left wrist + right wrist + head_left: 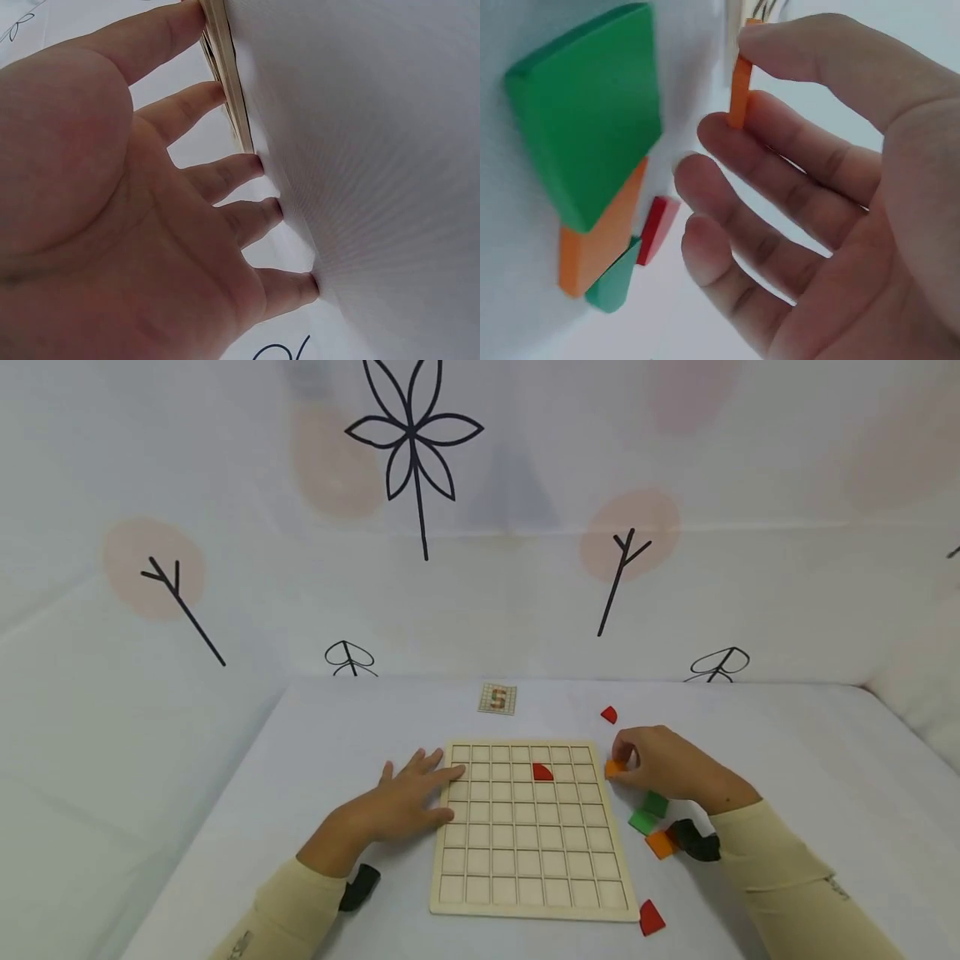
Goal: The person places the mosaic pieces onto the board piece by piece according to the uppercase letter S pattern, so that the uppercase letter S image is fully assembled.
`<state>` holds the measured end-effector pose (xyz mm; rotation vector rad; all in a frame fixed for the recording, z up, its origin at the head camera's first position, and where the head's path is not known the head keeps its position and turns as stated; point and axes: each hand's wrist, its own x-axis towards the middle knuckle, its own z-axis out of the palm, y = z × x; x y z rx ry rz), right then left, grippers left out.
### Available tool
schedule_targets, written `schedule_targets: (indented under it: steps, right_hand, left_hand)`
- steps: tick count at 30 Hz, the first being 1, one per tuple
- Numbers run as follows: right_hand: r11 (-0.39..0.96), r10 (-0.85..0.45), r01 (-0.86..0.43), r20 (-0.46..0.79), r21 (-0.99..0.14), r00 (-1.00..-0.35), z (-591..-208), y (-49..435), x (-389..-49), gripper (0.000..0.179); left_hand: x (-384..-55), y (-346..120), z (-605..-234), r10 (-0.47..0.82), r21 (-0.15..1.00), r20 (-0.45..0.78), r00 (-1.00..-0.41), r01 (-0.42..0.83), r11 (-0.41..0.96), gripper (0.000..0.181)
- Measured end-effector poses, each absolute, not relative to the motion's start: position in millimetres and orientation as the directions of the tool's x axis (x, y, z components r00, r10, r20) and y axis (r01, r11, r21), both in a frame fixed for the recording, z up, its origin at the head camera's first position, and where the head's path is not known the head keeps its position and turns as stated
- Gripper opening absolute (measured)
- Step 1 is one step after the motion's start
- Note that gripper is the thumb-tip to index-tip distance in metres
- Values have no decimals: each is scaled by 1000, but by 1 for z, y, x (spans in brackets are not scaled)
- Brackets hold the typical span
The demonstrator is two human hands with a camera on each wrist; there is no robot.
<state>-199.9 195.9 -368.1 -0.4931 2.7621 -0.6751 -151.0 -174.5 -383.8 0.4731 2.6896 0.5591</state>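
My right hand (663, 764) pinches an orange square tile (740, 90) between thumb and fingertips, just beyond the right edge of a pale wooden grid board (532, 912). In the right wrist view the tile stands on edge in the grip. My left hand (393, 806) lies at the board's left edge, fingers spread; thumb and index finger touch the rim, while the other fingertips rest on the white table. One red quarter-circle piece (542, 772) sits in a cell of the board's second row.
Below my right hand lie green tiles (642, 822), an orange tile (661, 845) and a partly hidden red piece. More red quarter-circles lie behind the hand (609, 715) and by the board's near right corner (651, 917). A small patterned card (498, 699) lies behind the board.
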Motion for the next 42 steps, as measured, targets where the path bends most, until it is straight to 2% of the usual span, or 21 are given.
schedule_targets:
  steps: [6,12,18,26,35,42]
  right_hand:
    - [820,-423,-353,-62,-451,-904,-365,184,-203,13]
    - [786,-493,-451,13,-422,-870,-359,161,-207,27]
    - [771,-514,-461,-3,-440,-858,-354,136,-208,32]
    - [730,-546,-507,55,-459,-836,-359,115,-207,24]
    - [736,-572,-517,6,-438,-820,-371,103,-204,17]
    - [735,-581,-519,-11,-437,-814,-377,100,-202,18]
  left_hand:
    - [-152,-174,-384,386,427,-264,-884,252,869,63]
    - [-151,-174,-383,385,430,-268,-883,248,868,63]
    - [-151,-174,-384,390,437,-267,-881,250,864,63]
    - [-153,-176,-387,387,425,-263,-884,254,869,64]
    - [-153,-174,-386,379,412,-268,-886,250,876,63]
    - [-153,-173,-384,384,408,-268,-883,257,876,64]
